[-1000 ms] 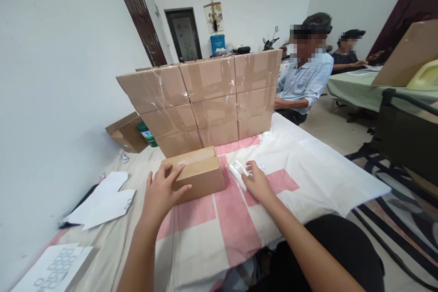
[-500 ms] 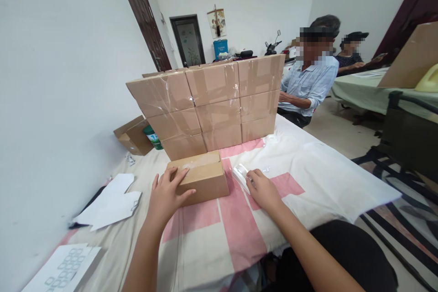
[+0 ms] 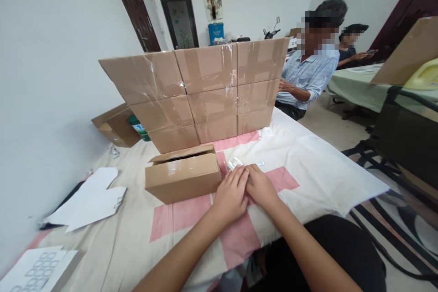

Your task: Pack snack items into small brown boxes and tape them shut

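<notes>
Both my hands are together over the cloth, right of a small cardboard box. My right hand (image 3: 263,188) is closed around a whitish roll of clear tape (image 3: 234,163), most of which the fingers cover. Against it lies my left hand (image 3: 232,195), its fingers bent together on the near side of the roll; their tips are partly hidden. The cardboard box (image 3: 185,178) rests on the table just left of my hands, untouched. Its top flaps stand slightly raised, leaving a dark gap, and a shiny strip of tape shows on its near side.
Behind the box rises a wall of stacked, taped cartons (image 3: 212,96). White cut sheets (image 3: 91,198) lie at left; an open carton (image 3: 118,125) and a green tub (image 3: 138,127) stand farther back. A seated person (image 3: 310,73) is beyond the table's right edge.
My left hand has left the box top and moved right to join my right hand at the tape roll. The box's top flaps have lifted, opening a gap.
</notes>
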`<state>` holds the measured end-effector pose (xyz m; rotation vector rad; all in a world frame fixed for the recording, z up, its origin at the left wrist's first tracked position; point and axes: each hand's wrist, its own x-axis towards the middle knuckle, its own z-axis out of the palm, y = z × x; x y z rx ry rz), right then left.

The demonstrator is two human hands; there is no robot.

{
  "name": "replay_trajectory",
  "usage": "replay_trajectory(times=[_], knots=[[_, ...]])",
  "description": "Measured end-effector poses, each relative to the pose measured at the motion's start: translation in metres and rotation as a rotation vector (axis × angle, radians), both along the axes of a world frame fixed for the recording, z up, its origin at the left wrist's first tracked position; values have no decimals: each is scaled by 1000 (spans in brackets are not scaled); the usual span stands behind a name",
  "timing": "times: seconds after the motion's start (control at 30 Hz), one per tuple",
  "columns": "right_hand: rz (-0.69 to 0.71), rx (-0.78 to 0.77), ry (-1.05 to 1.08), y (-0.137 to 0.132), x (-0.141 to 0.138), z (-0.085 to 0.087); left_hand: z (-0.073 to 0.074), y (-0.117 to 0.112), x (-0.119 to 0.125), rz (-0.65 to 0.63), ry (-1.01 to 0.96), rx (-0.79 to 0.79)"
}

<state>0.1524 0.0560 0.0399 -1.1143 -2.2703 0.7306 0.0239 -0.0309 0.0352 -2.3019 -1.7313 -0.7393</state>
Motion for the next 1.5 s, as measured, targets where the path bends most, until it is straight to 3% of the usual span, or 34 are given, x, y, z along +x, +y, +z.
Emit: replay_trajectory(times=[0.17,0.33,0.53,0.67,0.8,1.13,1.5], knots=[[-33,-48,-3,0,-1,2,-24,24,-6,26,-95,-32],[-51,-87,6,-1,-2,2,-30,27,-4,51,-135,-10],[-110,-205,140,5,1,-10,-36,38,-4,113,-152,83],[-153,-421,337,16,0,-16,-38,39,-7,121,-186,86],[-153,-564,392,26,-2,-15,-39,37,-9,80,-244,27],[-187,-673,413,20,7,1,-39,35,-13,148,-418,-99],[-108,-623,453,8,9,7,-33,33,-16,126,-363,-84]])
